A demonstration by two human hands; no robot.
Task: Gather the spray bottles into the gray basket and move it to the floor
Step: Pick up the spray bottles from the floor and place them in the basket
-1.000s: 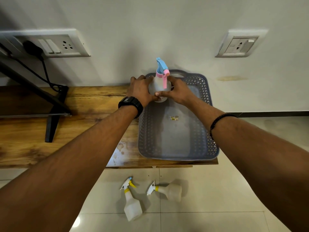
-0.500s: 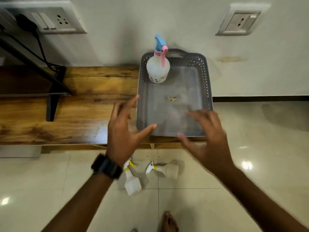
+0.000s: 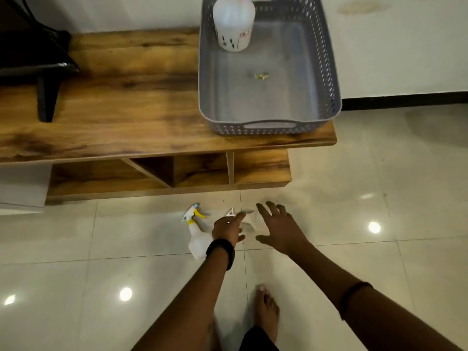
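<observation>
The gray basket [image 3: 329,72] sits on the right end of the wooden table [image 3: 126,110]. One white spray bottle [image 3: 234,26] stands upright in its far left corner, its head cut off by the frame's top. Two white bottles lie on the floor below. The left one [image 3: 197,239], with a yellow trigger, is partly under my left wrist. The second bottle [image 3: 247,222] is mostly hidden between my hands. My left hand [image 3: 226,228] hangs just over it with fingers apart. My right hand [image 3: 279,229] is spread open beside it, holding nothing.
The table has open shelf compartments [image 3: 177,171] under its top. A black stand leg [image 3: 48,97] rests on the table's left part. My bare foot [image 3: 266,310] is on the glossy tiled floor [image 3: 379,249]. The white wall runs behind the table.
Both hands let go of the pink-and-blue bottle in the basket, drew back, and dropped down to the floor bottles. The view tilted down and came closer to the floor.
</observation>
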